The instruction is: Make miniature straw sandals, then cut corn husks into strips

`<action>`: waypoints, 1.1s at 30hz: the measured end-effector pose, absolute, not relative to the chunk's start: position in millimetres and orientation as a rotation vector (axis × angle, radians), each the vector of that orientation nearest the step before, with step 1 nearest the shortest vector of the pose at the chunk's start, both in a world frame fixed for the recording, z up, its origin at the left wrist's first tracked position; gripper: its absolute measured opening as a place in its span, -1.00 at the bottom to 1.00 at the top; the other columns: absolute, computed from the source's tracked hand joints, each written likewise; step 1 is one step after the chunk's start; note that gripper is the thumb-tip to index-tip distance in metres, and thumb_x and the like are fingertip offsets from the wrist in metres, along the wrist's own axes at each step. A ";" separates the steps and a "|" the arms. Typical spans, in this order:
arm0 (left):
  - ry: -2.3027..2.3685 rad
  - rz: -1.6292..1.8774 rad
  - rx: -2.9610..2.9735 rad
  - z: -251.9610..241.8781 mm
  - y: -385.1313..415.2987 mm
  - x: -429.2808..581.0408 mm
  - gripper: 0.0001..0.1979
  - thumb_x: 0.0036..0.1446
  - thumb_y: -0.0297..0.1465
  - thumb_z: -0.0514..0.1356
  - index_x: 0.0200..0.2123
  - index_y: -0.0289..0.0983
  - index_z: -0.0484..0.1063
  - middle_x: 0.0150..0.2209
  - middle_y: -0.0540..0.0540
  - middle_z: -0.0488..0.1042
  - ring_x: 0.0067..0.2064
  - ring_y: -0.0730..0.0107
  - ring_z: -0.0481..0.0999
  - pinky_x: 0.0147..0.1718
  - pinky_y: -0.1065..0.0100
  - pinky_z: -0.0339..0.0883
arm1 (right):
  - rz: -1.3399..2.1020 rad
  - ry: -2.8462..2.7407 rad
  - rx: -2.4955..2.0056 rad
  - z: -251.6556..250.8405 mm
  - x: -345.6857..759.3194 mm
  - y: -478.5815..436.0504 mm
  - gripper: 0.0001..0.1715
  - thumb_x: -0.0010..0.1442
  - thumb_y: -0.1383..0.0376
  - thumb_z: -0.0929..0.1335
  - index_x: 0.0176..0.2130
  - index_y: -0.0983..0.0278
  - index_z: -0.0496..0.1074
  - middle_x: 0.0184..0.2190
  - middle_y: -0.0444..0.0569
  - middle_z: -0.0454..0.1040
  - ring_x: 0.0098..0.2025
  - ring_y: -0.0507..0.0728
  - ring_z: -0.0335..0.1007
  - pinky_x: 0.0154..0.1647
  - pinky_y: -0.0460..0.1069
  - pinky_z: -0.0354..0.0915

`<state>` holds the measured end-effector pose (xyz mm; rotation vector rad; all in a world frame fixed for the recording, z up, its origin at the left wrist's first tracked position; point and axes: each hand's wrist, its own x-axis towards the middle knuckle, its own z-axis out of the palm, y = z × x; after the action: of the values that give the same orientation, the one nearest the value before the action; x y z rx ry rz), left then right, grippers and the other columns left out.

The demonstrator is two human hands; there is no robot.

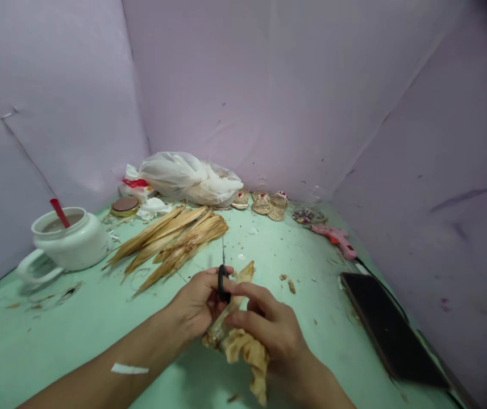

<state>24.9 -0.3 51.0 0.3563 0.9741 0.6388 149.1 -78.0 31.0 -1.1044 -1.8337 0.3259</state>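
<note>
A pair of black-handled scissors [224, 287] points away from me, its thin blades over the green tabletop. My left hand [198, 304] is closed around the scissors' handles, and some of its fingers are hidden. Close beside it, my right hand [271, 324] pinches a dried, straw-coloured husk strip [245, 274], its fingertips near the scissors' handle. Below the fingers hangs a crinkled, ruffled part of dried husk [252, 358]. A narrow white strip of tape or paper [129, 369] lies on my left forearm.
Dried husks [175, 238] lie in a bundle beyond my hands. At the left stands a white handled pot [76, 244] holding a red-handled tool [59, 212]. Behind are a plastic bag [190, 177] and small woven slippers [261, 203]. Right are a pink glue gun [337, 238] and a phone [392, 329].
</note>
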 end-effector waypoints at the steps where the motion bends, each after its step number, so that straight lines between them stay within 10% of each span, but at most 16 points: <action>1: 0.979 0.616 0.341 49.1 -3.3 26.1 -0.69 -0.26 -0.68 0.10 -0.37 -0.29 0.30 -0.70 0.08 0.28 -0.68 0.56 0.28 -0.71 0.57 0.11 | 0.273 -1.878 -1.078 30.5 148.8 -78.4 -0.76 -0.03 0.36 0.39 -0.27 0.18 0.49 -0.06 0.06 0.42 -0.40 0.06 0.38 -0.41 -0.06 0.27; 7: 0.931 0.563 0.682 41.4 -3.7 24.3 -0.66 -0.22 -0.54 0.20 -0.28 -0.31 0.26 -0.63 0.03 0.38 -0.64 0.53 0.34 -0.74 0.58 0.06 | 0.515 -1.423 -1.178 40.7 158.8 -78.2 -0.94 0.01 0.33 0.39 -0.39 0.25 0.47 -0.52 -0.09 0.46 -0.50 0.03 0.31 -0.44 -0.07 0.27; 14: 0.940 0.615 1.252 50.7 14.6 12.6 -0.54 -0.21 -0.36 0.25 -0.17 -0.32 0.24 -0.51 -0.05 0.44 -0.58 0.51 0.33 -0.71 0.55 0.03 | 1.516 -0.383 -1.145 56.7 183.4 -61.3 -0.55 -0.38 0.22 0.54 -0.62 0.32 0.25 -0.79 -0.33 0.08 -0.78 -0.20 -0.20 -0.81 -0.23 -0.21; 25: 0.656 0.115 1.728 64.1 24.2 -4.6 -0.79 -0.13 -0.46 0.10 -0.35 -0.33 0.43 -0.62 0.08 0.20 -0.57 0.56 0.13 -0.61 0.50 -0.04 | 1.115 -0.502 -1.339 45.8 189.5 -56.7 -0.56 -0.34 0.20 0.53 -0.46 0.33 0.36 -0.73 -0.28 0.21 -0.71 -0.13 0.02 -0.75 -0.20 -0.12; 33: 0.793 0.180 1.573 67.2 22.3 -1.5 -0.70 -0.16 -0.44 0.17 -0.26 -0.32 0.44 -0.62 0.03 0.38 -0.64 0.57 0.18 -0.66 0.52 0.04 | 1.199 -0.649 -1.405 42.8 184.6 -58.5 -0.63 -0.28 0.19 0.50 -0.48 0.32 0.36 -0.73 -0.28 0.19 -0.70 -0.12 -0.02 -0.71 -0.16 -0.16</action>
<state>-1.5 22.3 67.2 1.5731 0.7930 0.1803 184.6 -58.5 42.8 -1.4049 -0.6487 1.1989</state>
